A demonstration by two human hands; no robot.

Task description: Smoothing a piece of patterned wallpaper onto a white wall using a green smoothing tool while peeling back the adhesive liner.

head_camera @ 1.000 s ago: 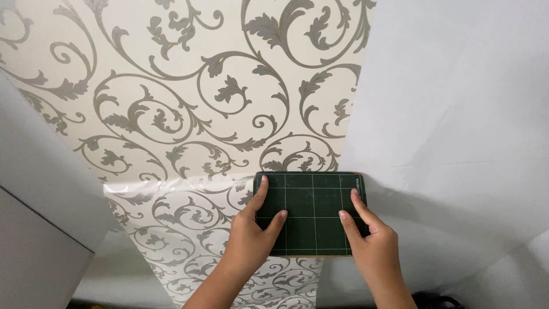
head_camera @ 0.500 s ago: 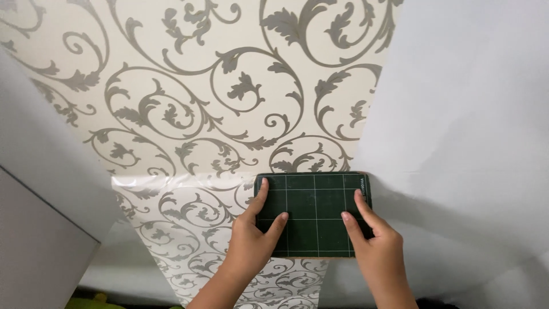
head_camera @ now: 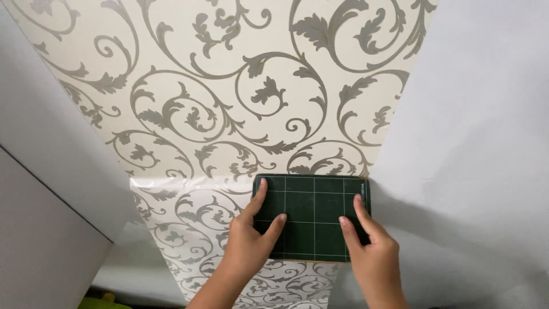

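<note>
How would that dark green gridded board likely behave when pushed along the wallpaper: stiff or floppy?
The green board looks stiff: its edges stay straight under the left hand and right hand. It probably slides easily, since the patterned wallpaper below it looks glossy.

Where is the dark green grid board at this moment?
In the head view, the dark green grid board lies low and right of centre, pressed flat on the scroll-patterned wallpaper near its right edge, under the left hand and right hand.
</note>
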